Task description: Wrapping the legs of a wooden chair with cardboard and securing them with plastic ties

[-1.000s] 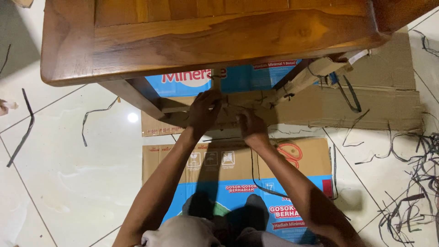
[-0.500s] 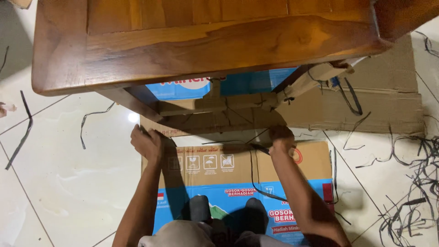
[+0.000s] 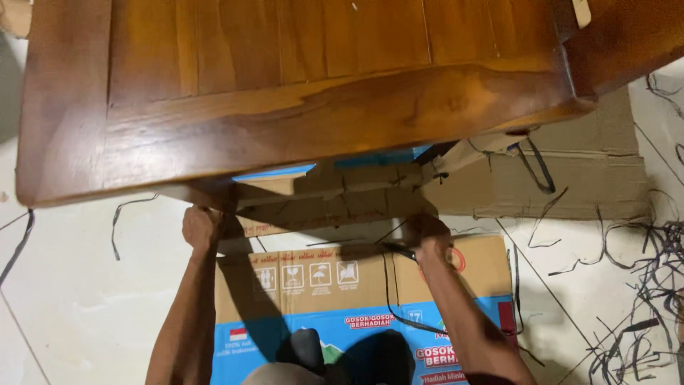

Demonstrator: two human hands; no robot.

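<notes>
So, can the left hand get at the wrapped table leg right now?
Probably yes: the left hand already sits against the cardboard-wrapped table leg just under the wooden tabletop, with nothing between them.

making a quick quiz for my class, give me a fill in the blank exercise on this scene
1. The wooden table stands on flattened ____ boxes laid over the tiled floor.
2. The left hand rests at a table ____ under the tabletop's edge.
3. The right hand has its grip on a thin ____ strap.
4. Loose black strips lie piled on the floor to the person's ____.

Missing words: cardboard; leg; black; right
</notes>
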